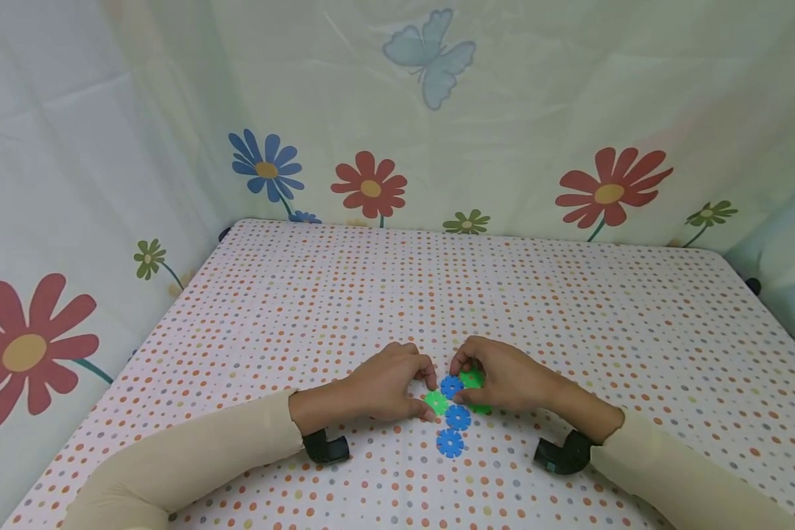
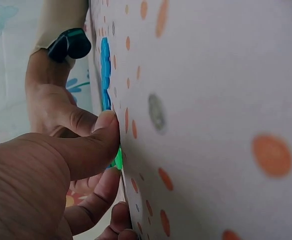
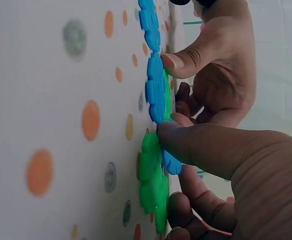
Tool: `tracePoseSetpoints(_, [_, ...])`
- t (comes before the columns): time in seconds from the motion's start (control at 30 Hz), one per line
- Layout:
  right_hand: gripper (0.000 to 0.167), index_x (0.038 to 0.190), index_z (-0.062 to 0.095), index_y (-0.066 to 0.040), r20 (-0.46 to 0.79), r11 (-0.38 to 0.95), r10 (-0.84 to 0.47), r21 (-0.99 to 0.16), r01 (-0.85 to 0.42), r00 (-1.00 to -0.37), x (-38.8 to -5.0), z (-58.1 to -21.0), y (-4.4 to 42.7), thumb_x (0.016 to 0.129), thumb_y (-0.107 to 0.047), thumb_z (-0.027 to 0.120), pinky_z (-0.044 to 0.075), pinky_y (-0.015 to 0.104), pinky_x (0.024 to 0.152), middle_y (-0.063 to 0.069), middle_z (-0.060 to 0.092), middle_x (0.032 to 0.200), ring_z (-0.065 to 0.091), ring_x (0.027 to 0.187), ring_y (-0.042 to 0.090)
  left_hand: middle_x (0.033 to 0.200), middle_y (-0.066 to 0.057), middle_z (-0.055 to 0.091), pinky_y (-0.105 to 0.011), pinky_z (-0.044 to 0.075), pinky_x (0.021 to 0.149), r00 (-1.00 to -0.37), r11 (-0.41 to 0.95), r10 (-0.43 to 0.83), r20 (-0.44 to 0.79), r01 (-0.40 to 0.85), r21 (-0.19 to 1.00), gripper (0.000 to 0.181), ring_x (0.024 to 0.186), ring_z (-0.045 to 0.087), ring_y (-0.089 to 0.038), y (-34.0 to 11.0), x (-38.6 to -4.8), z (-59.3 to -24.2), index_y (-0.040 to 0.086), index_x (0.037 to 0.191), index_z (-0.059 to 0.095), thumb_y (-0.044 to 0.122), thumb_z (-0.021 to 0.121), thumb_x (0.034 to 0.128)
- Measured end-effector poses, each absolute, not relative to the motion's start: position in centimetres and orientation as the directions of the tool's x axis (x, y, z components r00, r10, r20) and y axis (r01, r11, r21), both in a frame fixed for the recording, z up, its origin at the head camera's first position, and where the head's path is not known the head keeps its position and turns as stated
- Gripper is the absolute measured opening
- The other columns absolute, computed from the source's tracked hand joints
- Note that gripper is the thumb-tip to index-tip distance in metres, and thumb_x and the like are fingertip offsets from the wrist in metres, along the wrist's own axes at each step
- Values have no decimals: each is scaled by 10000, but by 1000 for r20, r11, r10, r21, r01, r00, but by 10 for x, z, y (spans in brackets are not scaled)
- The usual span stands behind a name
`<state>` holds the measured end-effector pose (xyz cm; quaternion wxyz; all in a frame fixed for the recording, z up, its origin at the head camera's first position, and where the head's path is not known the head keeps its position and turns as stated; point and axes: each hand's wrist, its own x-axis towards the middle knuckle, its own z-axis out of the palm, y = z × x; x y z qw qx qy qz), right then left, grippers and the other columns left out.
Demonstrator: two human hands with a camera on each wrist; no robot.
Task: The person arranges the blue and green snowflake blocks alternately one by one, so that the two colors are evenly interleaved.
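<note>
Left hand (image 1: 389, 383) pinches a green disc (image 1: 436, 402); right hand (image 1: 513, 374) pinches the farthest blue disc (image 1: 450, 387). Joining seems underway, probably needing careful alignment next.

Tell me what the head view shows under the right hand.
Green notched discs show partly beneath the right hand, beside a blue disc. Their remaining parts, and anything else there, are covered.

blue discs (image 1: 450, 444) | green discs (image 1: 436, 402) | tablecloth (image 1: 384, 294): pale, multicoloured dots | sleeves (image 1: 205, 449): beige
</note>
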<state>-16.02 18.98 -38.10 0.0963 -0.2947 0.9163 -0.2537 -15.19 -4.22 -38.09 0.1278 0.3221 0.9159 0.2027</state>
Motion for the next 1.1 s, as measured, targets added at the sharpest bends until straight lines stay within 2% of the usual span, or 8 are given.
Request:
tracePoseSetpoints(0.17, [329, 979, 617, -172, -21, 693, -581, -536, -481, -813, -158, -381, 188, 774, -280, 851, 483, 247, 774, -82, 602, 959, 547, 865, 58, 986, 122, 577, -234, 424, 872, -765, 717, 635, -108, 531, 451, 259, 1008, 490, -87, -43, -152, -381, 298, 935, 668, 432, 826, 779])
tracePoseSetpoints(0.27, [329, 983, 613, -176, -7, 688, -579, -541, -484, -815, -155, -381, 187, 775, -262, 853, 471, 233, 737, -87, 607, 958, 535, 834, 66, 1009, 118, 591, -244, 431, 900, -767, 720, 632, -109, 530, 447, 250, 1038, 502, -95, -43, -152, -381, 297, 941, 674, 427, 821, 786])
tracePoseSetpoints(0.43, [303, 1002, 615, -201, -1, 674, -578, -565, -477, -816, -151, -380, 184, 795, -217, 835, 439, 209, 652, -103, 603, 940, 495, 731, 82, 1002, 118, 587, -242, 432, 885, -765, 716, 637, -101, 538, 445, 245, 1024, 498, -92, -44, -153, -382, 300, 931, 673, 429, 821, 785])
tracePoseSetpoints(0.67, [280, 1017, 616, -213, 16, 630, -610, -597, -497, -792, -150, -382, 184, 822, -140, 803, 433, 207, 609, -101, 594, 870, 486, 663, 68, 969, 126, 569, -231, 422, 848, -758, 707, 646, -87, 552, 442, 240, 973, 482, -75, -44, -154, -382, 309, 917, 666, 439, 819, 785])
tracePoseSetpoints(1.1, [273, 1075, 675, -247, 9, 597, -632, -633, -493, -775, -153, -383, 193, 836, -202, 798, 404, 202, 577, -136, 612, 847, 446, 630, 39, 970, 113, 564, -231, 422, 836, -749, 692, 659, -72, 566, 449, 248, 953, 476, -72, -44, -153, -383, 309, 927, 652, 433, 816, 789])
